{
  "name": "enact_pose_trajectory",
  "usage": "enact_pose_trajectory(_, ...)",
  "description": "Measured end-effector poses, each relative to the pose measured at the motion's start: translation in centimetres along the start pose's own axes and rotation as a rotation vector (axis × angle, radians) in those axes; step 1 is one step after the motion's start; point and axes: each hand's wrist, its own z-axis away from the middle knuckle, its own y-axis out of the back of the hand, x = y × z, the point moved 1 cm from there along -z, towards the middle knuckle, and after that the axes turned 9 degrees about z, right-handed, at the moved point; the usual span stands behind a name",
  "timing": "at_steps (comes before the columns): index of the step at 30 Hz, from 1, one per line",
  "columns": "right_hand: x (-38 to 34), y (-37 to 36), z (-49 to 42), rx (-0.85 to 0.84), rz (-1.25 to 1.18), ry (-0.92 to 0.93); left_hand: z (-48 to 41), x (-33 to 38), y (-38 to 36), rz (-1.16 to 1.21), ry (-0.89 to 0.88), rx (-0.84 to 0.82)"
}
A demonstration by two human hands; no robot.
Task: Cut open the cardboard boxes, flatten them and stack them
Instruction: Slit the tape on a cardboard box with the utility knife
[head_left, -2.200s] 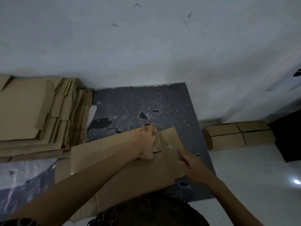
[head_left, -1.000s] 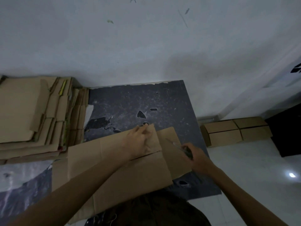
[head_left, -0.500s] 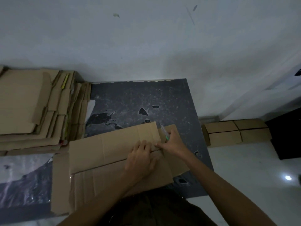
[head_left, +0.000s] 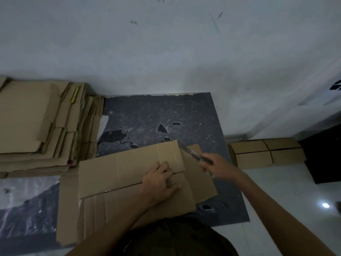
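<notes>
1. Your left hand [head_left: 158, 183] lies palm-down on the flattened cardboard box [head_left: 120, 174]. The fingers are spread and nearly straight, pressing and gripping nothing.
2. Your right hand [head_left: 220, 168] is curled tight round a blurred utility knife [head_left: 195, 156]. The blade points beyond your knuckles at the box's far-right flap.
3. The box is brown and creased and sits on a dark mat [head_left: 156, 115]. An open seam runs left from under your left fingers.
4. The stack of flattened cardboard [head_left: 36, 126] lies well left of your left fingers.

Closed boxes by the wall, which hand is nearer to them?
Right. The right hand, gripping the cutter, is just left of the closed boxes; the left hand presses the flat cardboard farther left.
</notes>
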Motion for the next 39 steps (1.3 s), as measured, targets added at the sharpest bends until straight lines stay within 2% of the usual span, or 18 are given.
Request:
enact_pose_trajectory(3,1.3,2.0,1.0,-0.104,0.356,0.097,0.2,-0.3,-0.2,0.035,-0.021,0.019)
enact_pose_trajectory(7,1.3,2.1,0.2,-0.076,0.669,0.158,0.1,-0.1,-0.3,0.024,-0.041,0.043)
enact_pose_trajectory(12,0.5,1.0,-1.2,0.043,0.812,0.3,0.2,-0.1,-0.3,0.023,-0.037,0.026)
enact_pose_trajectory(14,0.5,0.6,-1.4,0.052,0.767,0.335,0.3,0.0,-0.1,0.013,-0.035,0.001)
enact_pose_trajectory(18,1.1,0.6,-0.9,-0.034,0.736,0.281,0.3,0.5,0.2,0.092,-0.003,-0.073)
enact_pose_trajectory(22,2.0,-0.3,-0.2,-0.098,0.64,0.218,0.7,0.4,-0.1,0.085,-0.076,0.045)
enact_pose_trajectory(26,1.8,-1.4,0.4,-0.125,0.637,0.176,0.6,0.3,-0.1,0.198,-0.099,0.102)
enact_pose_trajectory(30,3.0,-2.4,0.7,-0.01,0.366,0.064,0.7,0.1,-0.5,0.184,-0.08,0.119)
enact_pose_trajectory(34,4.2,-2.1,1.3,0.151,-0.086,-0.069,1.3,-0.5,-1.0,0.291,0.058,0.143)
enact_pose_trajectory(37,0.4,-2.5,1.9,0.067,-0.319,-0.053,0.9,-0.3,-0.5,0.398,0.061,0.237)
enact_pose_trajectory(39,-3.0,-3.7,1.6,0.008,-0.268,0.03,0.4,0.6,0.8,0.612,0.124,0.225)
